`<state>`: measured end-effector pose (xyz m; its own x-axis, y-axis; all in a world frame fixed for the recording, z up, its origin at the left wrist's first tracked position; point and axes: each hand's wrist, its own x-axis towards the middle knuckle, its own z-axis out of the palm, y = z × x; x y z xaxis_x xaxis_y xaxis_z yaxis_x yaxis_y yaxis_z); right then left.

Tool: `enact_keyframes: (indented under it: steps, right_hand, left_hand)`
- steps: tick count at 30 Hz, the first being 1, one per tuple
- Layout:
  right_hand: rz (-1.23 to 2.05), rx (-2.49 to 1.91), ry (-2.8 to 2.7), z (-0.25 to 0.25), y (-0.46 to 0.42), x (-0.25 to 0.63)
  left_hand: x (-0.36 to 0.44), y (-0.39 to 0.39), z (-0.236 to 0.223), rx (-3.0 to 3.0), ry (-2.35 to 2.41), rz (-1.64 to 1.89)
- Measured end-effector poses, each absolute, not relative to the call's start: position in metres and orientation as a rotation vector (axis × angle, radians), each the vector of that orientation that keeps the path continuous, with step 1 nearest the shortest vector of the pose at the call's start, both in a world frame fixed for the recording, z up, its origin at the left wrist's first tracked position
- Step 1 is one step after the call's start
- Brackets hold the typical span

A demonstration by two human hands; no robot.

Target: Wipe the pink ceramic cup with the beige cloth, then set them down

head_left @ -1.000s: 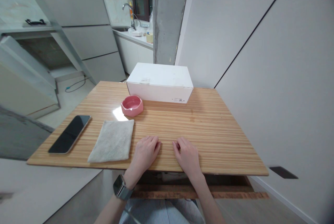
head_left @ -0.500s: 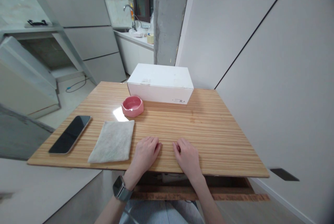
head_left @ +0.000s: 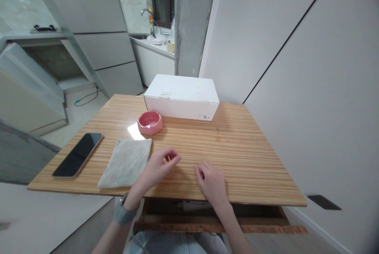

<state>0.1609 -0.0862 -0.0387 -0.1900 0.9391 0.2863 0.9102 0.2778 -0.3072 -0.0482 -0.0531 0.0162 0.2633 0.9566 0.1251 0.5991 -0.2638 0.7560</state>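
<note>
See left hand (head_left: 162, 164) loosely curled above bench (head_left: 251, 155), just beside cloth (head_left: 126, 163); cannot tell its grip as apart or together. See right hand (head_left: 211, 181) resting on bench, fingers curled under, grip likewise too hidden to judge. Find cloth lying flat on bench, between phone (head_left: 78, 155) and left hand. Farther back, see bowl (head_left: 150, 123) just in front of white box (head_left: 182, 108). Under near edge, find open drawer (head_left: 166, 227).
</note>
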Motion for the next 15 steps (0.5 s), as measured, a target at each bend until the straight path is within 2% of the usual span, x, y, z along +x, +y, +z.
enact_keyframes:
  steps: [4,7,11,15]
  right_hand:
    - [0.097,-1.65,-2.123,-0.04,-0.086,0.161]
    - [0.105,-1.645,-2.112,-0.042,-0.086,0.162]
    - [0.105,-1.628,-2.113,-0.042,-0.087,0.163]
    - [0.092,-1.635,-2.112,-0.041,-0.086,0.162]
  left_hand:
    - [-0.084,0.001,0.029,1.887,1.839,1.365]
    - [-0.102,0.036,0.013,1.774,2.165,1.333]
    - [-0.109,0.052,-0.009,1.742,2.172,1.251]
    - [-0.105,0.049,-0.005,1.68,2.236,1.267]
